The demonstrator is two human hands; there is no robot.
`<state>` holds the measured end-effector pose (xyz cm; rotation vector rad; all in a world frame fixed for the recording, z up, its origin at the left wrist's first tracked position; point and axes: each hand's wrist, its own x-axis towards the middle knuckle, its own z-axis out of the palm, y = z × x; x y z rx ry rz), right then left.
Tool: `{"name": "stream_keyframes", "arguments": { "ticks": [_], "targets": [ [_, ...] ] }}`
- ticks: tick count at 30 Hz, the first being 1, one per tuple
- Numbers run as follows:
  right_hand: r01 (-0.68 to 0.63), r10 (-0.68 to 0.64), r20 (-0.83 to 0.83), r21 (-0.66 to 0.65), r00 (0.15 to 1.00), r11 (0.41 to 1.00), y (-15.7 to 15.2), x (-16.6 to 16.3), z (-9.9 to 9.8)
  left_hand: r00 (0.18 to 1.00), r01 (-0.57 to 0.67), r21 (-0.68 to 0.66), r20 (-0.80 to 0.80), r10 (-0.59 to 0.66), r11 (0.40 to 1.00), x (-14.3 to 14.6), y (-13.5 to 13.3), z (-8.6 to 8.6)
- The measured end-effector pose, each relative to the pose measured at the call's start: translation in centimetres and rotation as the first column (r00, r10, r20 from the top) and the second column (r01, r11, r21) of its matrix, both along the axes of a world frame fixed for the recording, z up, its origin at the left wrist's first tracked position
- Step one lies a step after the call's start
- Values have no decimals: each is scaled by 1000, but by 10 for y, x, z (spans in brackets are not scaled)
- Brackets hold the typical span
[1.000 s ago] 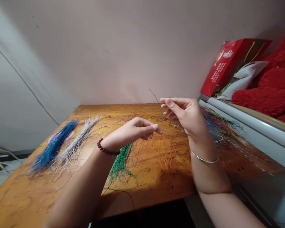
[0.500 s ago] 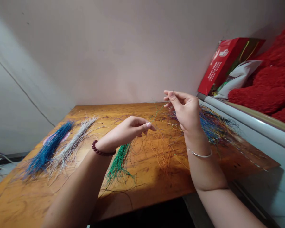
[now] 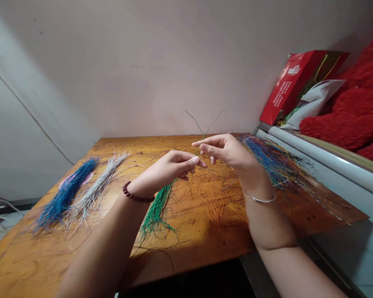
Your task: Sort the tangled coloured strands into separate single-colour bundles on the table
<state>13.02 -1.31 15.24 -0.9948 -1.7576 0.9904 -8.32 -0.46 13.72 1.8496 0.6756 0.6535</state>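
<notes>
My left hand [image 3: 182, 165] is closed in a pinch above the middle of the table, with a dark beaded bracelet on its wrist. My right hand [image 3: 219, 149] is just beside it, thumb and forefinger close together at a thin green wire [image 3: 195, 121]. The wire's loose ends stick up above the fingers, and its lower part is hidden between the hands. Under my left hand lies a bundle of green wires [image 3: 158, 211]. Orange wires [image 3: 213, 200] are spread loosely below my right hand.
On the left of the wooden table [image 3: 112, 265] lie a blue wire bundle [image 3: 68, 192] and a whitish one [image 3: 99, 188]. Mixed coloured wires [image 3: 267, 159] lie at the right. A red box [image 3: 290, 82] and red fluffy fabric [image 3: 354, 111] rest on the white surface beyond.
My right hand has come down and left, close to my left hand. The green wire, stretched between the hands before, now points upward from the fingers. My left hand has barely moved.
</notes>
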Motion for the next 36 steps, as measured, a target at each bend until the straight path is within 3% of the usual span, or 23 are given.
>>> {"name": "stream_keyframes", "arguments": {
  "ticks": [5,11,16,21,28,36],
  "targets": [
    [60,-56,-140,26,989,998,5,-7,-6,999,16,-2,-33,-16,1000,0,-3,2],
    [240,-215,-265,65,940,969,12,-2,-10,996,41,40,-77,-38,998,-1,1,-1],
    [406,-353,-308,127,884,905,16,6,-9,991,66,104,-127,-52,992,0,2,-3],
    [443,-385,-315,139,868,886,15,7,-6,985,60,146,-171,-35,987,-1,2,-1],
    [468,-402,-334,146,852,872,18,10,-8,973,-12,190,-223,55,982,-1,1,1],
    [592,-486,-392,218,781,776,25,13,-11,983,-161,258,-50,179,953,6,3,-4]
  ]
}}
